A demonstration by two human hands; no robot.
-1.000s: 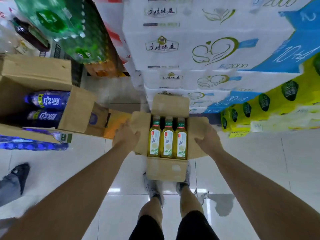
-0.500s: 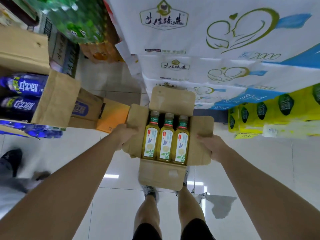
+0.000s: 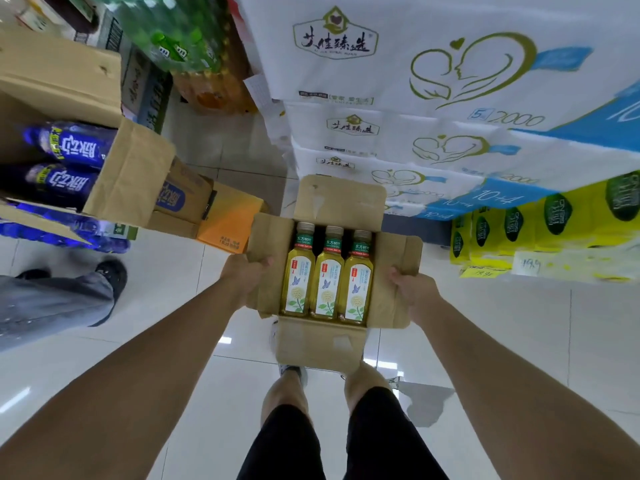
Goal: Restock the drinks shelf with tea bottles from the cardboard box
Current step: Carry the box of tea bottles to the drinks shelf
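Firmly, both hands (left (image 3: pixel 246 278); right (image 3: pixel 414 292)) grip cardboard box (image 3: pixel 322 341).

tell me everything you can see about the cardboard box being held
The cardboard box is plain brown corrugated card, open, with all four flaps folded outward. It is held level above the tiled floor, the left hand gripping its left flap and the right hand its right flap. Three tea bottles lie side by side inside.

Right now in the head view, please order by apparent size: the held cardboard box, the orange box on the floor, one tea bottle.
1. Cardboard box, flaps spread, largest.
2. Orange box, partly hidden and farther away, so its true size is unsure.
3. Middle tea bottle, smallest.
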